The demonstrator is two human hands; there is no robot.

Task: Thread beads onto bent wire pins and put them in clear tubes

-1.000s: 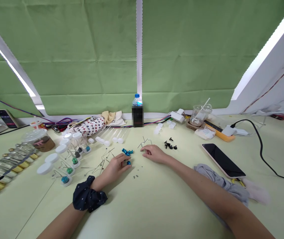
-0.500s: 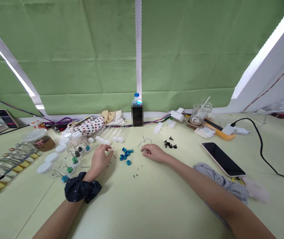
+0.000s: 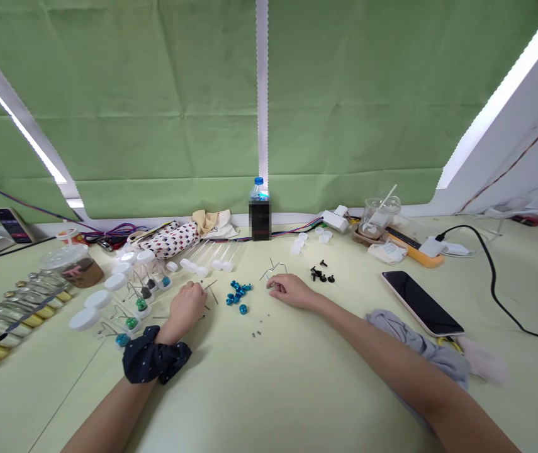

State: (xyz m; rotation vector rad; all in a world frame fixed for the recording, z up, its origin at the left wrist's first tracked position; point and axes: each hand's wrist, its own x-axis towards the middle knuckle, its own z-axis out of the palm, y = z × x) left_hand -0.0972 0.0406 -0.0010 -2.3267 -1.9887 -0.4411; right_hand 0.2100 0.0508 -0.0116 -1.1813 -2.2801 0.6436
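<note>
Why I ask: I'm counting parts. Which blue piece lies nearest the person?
The round blue piece at the front, set slightly apart; the other blue pieces bunch together beyond it.

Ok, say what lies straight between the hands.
In the head view: thin metal rods by the left hand, then small blue pieces before the right hand.

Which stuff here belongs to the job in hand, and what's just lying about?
Likely the job:
- thin metal rods by the left hand
- bent wires at the right hand
- blue pieces between the hands

Apparently just lying about:
- large phone
- grey cloth
- blue-capped bottle
- brown drink
</note>
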